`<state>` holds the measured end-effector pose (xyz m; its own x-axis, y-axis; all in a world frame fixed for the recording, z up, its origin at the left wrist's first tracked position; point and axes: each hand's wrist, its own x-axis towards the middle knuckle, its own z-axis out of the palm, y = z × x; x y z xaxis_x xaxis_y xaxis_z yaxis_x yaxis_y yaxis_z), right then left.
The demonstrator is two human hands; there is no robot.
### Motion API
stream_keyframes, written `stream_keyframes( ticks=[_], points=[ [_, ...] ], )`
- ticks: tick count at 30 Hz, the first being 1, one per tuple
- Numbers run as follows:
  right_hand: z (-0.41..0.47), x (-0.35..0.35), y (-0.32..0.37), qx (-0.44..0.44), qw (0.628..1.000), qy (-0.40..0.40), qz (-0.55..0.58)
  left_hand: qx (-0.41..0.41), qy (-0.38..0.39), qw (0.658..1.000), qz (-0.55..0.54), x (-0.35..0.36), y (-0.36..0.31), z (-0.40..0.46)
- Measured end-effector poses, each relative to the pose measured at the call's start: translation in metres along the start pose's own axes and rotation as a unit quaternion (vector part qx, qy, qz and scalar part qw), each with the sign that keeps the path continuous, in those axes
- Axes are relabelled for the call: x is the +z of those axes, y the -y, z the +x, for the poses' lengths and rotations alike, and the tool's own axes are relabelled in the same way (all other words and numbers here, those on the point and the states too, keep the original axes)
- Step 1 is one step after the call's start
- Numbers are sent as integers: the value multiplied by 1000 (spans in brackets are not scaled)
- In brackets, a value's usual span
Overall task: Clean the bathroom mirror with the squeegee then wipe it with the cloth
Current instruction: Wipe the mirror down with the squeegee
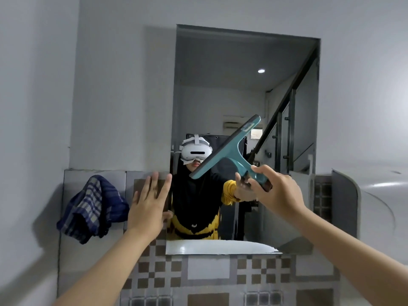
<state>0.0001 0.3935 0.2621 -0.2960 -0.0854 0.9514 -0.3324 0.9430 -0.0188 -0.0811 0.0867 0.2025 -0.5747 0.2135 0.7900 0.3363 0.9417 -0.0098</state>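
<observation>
Head view | your right hand (276, 191) grips the teal plastic squeegee (229, 149) by its handle, blade tilted at the frameless wall mirror (242, 62) | left hand (150, 202) open-fingered at mirror's edge | blue checked cloth (92, 206) hangs left | square the blade, press evenly, pull overlapping strokes.

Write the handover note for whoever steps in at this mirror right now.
Right hand: gripping the teal squeegee by its handle, blade tilted across the mirror; whether the blade touches the glass cannot be told.
Left hand: open, fingers spread, flat at the mirror's left edge, holding nothing.
Cloth: blue checked, hanging on the tiled wall left of the mirror, not yet picked up.
Done: squeegee in hand at the glass.
Left: squeegee the mirror, then wipe it with the cloth.
</observation>
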Motion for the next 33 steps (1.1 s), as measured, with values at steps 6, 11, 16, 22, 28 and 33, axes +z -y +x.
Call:
stream_keyframes(
  ticks=[6,11,16,22,28,33],
  points=[
    [-23,-32,-47,33,999,3,-16,-27,10,999,28,3,-6,2],
    [-35,-47,-74,50,998,15,-28,-31,1,999,42,5,-8,1],
    [-34,-52,-77,51,998,16,-24,-22,-18,998,49,5,-9,1],
    [-57,-71,-97,125,991,31,-29,-50,14,998,38,7,-8,3],
    [-75,-62,-67,233,971,12,51,-37,26,999,4,2,-9,2],
    [-79,-35,-7,377,908,-50,178,-26,24,999,-24,-4,-10,-1]
  ],
)
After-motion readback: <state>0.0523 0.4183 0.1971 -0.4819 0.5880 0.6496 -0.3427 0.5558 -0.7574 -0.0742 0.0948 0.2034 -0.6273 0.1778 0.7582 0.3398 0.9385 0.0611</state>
